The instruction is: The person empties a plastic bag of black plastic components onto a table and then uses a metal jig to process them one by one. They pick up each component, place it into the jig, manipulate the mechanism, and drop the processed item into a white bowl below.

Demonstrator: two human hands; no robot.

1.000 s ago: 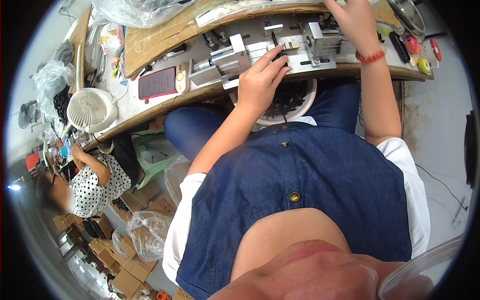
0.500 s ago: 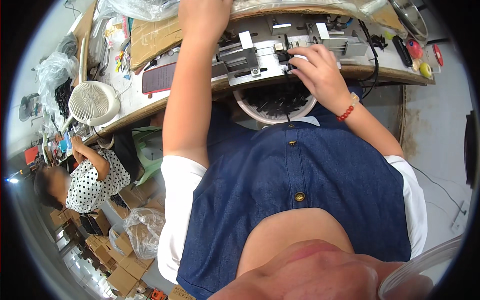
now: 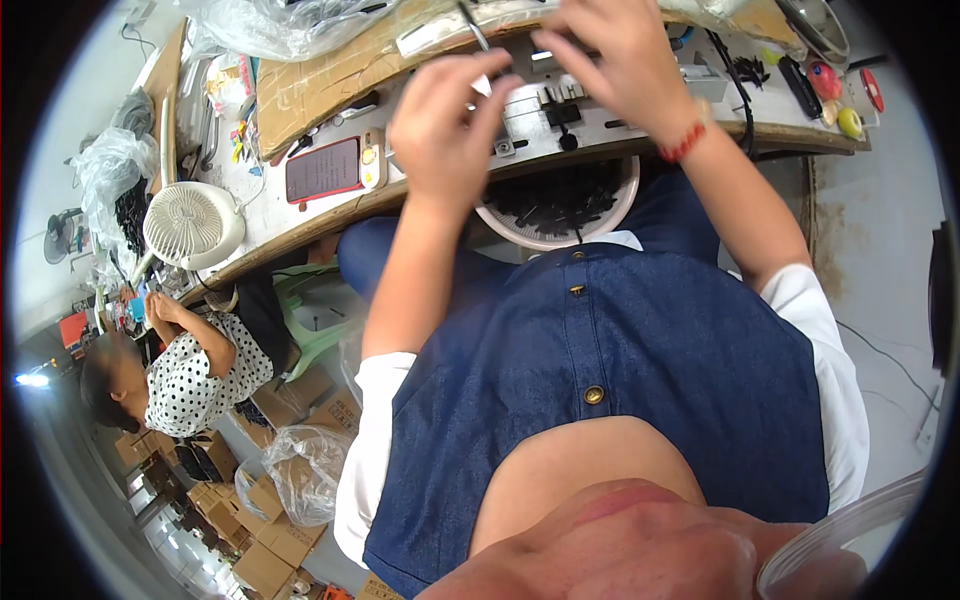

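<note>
My left hand (image 3: 440,130), blurred by motion, is raised over the left part of the metal fixture (image 3: 505,147). Its fingers are closed around the lower end of a thin dark rod (image 3: 474,25) that points away from me. Beyond the fixture's right side is my right hand (image 3: 625,70), with a red bead bracelet at the wrist. Its thumb stands apart from the fingers, nothing shows between them, and the picture's top edge cuts some off. Between the hands, a black part (image 3: 562,112) sits in the fixture, its round end toward me.
A pink-rimmed basket (image 3: 628,195) of black pieces stands below the bench edge. On the bench lie a red-edged phone (image 3: 323,170), a pale cased item (image 3: 373,160) and cardboard (image 3: 310,90). A white fan (image 3: 193,225) is at left; another person (image 3: 205,370) sits beyond.
My left hand has come back toward me from the far edge, now with the dark rod. My right hand has left the fixture's middle and moved farther away. The pale cased item is uncovered.
</note>
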